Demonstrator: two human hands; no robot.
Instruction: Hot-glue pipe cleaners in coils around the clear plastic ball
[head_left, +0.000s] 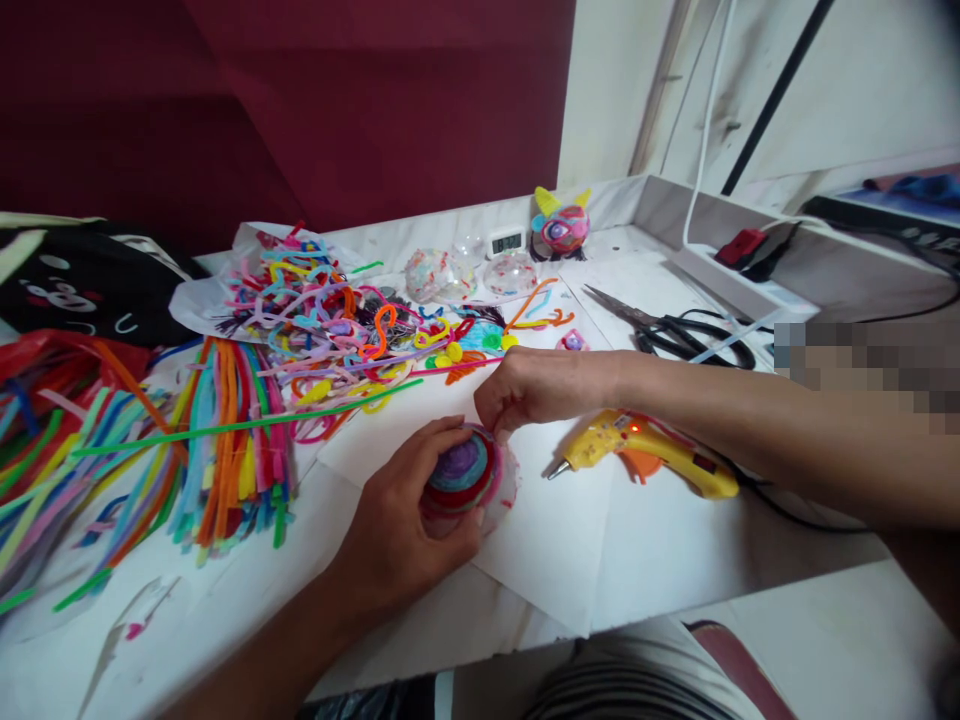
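Observation:
My left hand [401, 520] is closed around a round clear half-shell covered with a spiral of purple, blue and red pipe cleaner [461, 475], holding it on the white paper. My right hand [536, 390] reaches in from the right and pinches the top edge of that spiral with its fingertips. A yellow hot glue gun [645, 450] lies on the paper just right of both hands, nozzle pointing left.
A heap of curled pipe cleaners [330, 325] and a bundle of straight ones [225, 440] lie at left. Black scissors [675, 335], clear half-spheres [465, 275], a small clock [506, 240] and a pink toy [561, 228] sit behind. A power strip [746, 250] is at right.

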